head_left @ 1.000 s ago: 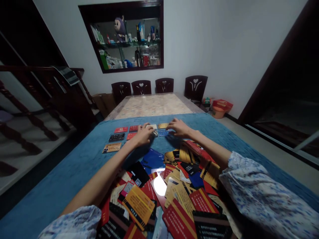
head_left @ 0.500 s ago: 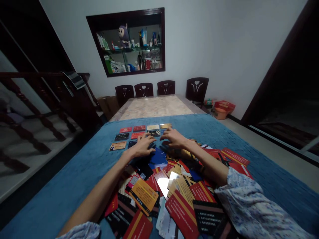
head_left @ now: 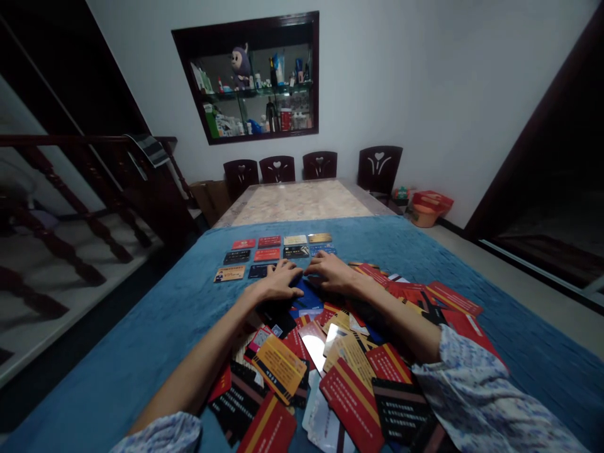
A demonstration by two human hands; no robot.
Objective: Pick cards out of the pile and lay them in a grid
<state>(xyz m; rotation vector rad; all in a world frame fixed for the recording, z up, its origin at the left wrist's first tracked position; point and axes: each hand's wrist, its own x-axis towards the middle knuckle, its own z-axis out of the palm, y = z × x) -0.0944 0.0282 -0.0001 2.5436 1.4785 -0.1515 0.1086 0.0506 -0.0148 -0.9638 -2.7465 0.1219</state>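
Cards of red, black, cream, gold and blue lie in neat rows on the blue cloth, with a tan card (head_left: 229,274) at the near left. My left hand (head_left: 280,280) rests palm down with fingers apart, over the near row beside a dark card (head_left: 260,271). Close by, my right hand (head_left: 331,273) is palm down, fingers stretched toward the left hand and slightly bent. Below both hands sits a blue card (head_left: 309,294) at the top of a loose pile. What lies under the palms is hidden. A light blue card (head_left: 323,250) shows just beyond my right fingers.
A heap of overlapping cards, including an orange card (head_left: 280,367) and a red card (head_left: 352,402), spreads between my forearms and to the right. The blue cloth (head_left: 155,352) covers the near table. Chairs (head_left: 380,168) stand beyond the bare tabletop (head_left: 306,200).
My right hand has drawn back toward me from the far rows, uncovering the light blue card at the right end of the middle row. The view has shifted slightly left.
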